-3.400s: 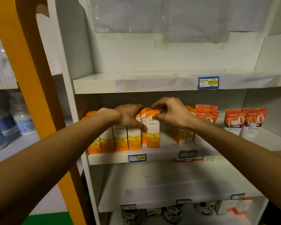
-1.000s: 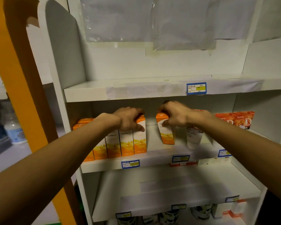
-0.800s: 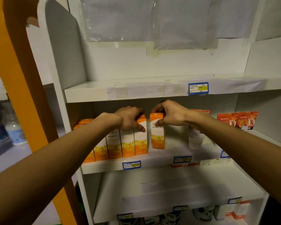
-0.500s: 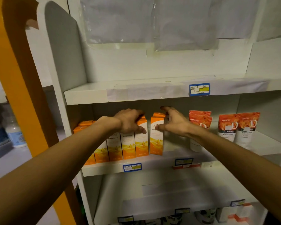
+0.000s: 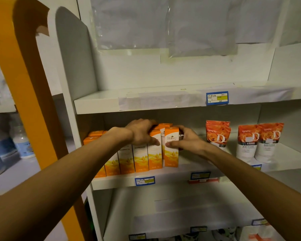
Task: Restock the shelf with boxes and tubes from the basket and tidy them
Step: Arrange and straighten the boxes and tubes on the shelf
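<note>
A row of upright orange-and-white boxes (image 5: 139,158) stands at the left of the middle white shelf (image 5: 172,178). My left hand (image 5: 142,132) lies over the tops of the row, thumb on the front of one box. My right hand (image 5: 184,140) grips the rightmost orange box (image 5: 171,153) from its right side, pressed against the row. Orange-topped tubes (image 5: 217,134) stand upside down further right, with two more tubes (image 5: 260,141) beyond them. The basket is out of view.
The upper shelf (image 5: 146,101) carries a blue price tag (image 5: 217,98). The shelf below (image 5: 181,214) is bare, with products under it at the bottom edge. An orange frame (image 5: 28,101) stands at left, with bottles (image 5: 21,141) behind it.
My right hand carried an orange box from the right to the end of the row, let go briefly, then closed on its right side and pushed it against the others. My left hand stayed on the row.
</note>
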Available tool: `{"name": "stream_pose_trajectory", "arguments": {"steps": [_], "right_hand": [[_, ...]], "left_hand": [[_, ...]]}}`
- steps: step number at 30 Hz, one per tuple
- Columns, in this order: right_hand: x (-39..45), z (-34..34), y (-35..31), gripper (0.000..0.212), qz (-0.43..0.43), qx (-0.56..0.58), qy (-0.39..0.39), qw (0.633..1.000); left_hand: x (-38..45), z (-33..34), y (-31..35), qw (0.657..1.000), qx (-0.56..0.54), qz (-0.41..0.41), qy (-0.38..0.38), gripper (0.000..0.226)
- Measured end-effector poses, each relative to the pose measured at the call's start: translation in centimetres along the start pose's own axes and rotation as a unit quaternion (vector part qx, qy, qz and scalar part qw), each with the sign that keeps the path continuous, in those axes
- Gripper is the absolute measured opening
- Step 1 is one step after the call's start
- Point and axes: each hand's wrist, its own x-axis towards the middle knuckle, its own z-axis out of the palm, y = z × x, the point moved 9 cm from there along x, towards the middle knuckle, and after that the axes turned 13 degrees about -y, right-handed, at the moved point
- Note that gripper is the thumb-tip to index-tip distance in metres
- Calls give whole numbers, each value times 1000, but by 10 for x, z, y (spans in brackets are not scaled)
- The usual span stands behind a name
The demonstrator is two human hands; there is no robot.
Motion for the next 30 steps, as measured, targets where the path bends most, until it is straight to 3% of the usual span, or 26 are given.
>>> {"name": "stream_pose_trajectory", "arguments": {"steps": [19, 24, 30], "right_hand": [[15, 7, 18, 60, 4, 100, -11, 995], [10, 3, 8, 55, 17, 64, -52, 996], [6, 4, 8, 54, 39, 100, -94, 990]], "left_hand": [[4, 4, -2, 996, -86, 8, -36, 78], [1, 5, -3, 997, -69, -2, -38, 89], [1, 6, -1, 996, -71, 3, -51, 79]]}}
